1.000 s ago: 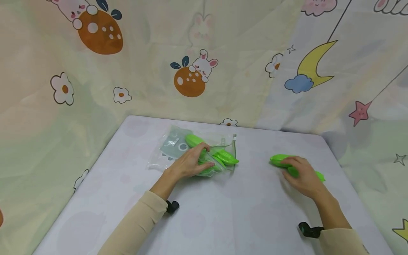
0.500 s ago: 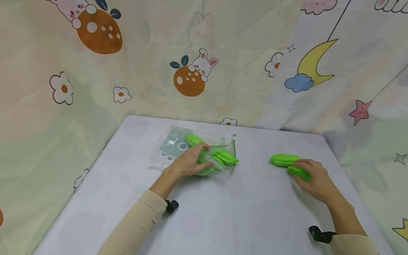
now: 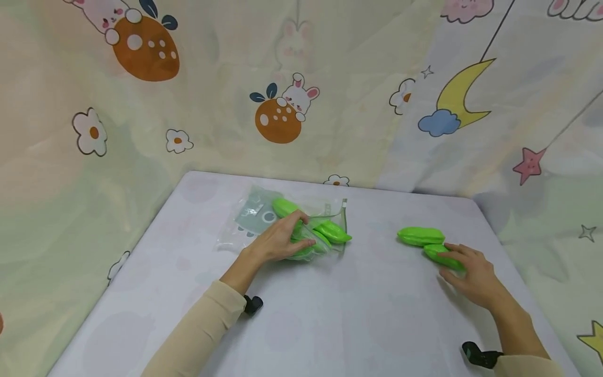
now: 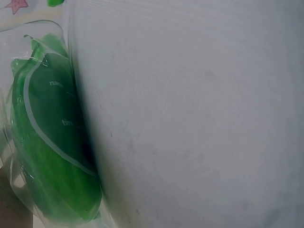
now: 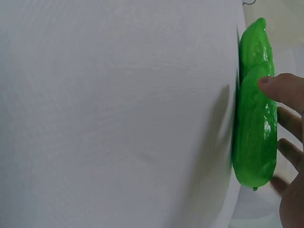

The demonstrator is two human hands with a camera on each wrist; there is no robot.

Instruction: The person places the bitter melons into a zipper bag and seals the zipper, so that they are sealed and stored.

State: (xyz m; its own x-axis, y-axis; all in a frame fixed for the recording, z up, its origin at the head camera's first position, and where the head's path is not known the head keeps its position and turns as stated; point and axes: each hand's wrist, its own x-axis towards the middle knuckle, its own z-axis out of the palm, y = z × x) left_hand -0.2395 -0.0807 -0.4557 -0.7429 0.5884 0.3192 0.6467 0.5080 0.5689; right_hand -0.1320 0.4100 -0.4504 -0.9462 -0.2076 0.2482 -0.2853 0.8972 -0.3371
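Note:
My left hand [image 3: 277, 242] grips a clear zip bag [image 3: 254, 213] at its mouth, thumb and fingers spread over the plastic. Several glossy green cucumbers [image 3: 333, 231] are in the bag, one poking out of the opening on the right. The left wrist view has the bagged cucumber [image 4: 57, 185] at its left side. On the right of the table, two loose cucumbers touch: a farther one [image 3: 420, 236] and a nearer one [image 3: 434, 253]. Loosely spread round the nearer cucumber's right end are the fingers of my right hand [image 3: 475, 276]; the thumb [image 5: 278, 88] overlaps it in the right wrist view.
A white-covered table [image 3: 358, 314] carries everything, its back edge against a cartoon-print cloth [image 3: 216, 94]. Black wrist cameras stick out at my left wrist [image 3: 253, 305] and at my right wrist [image 3: 478, 356].
My right hand has drawn back to the right and toward me, off the farther cucumber, and its fingers have loosened round the nearer one. The left hand and bag have stayed put.

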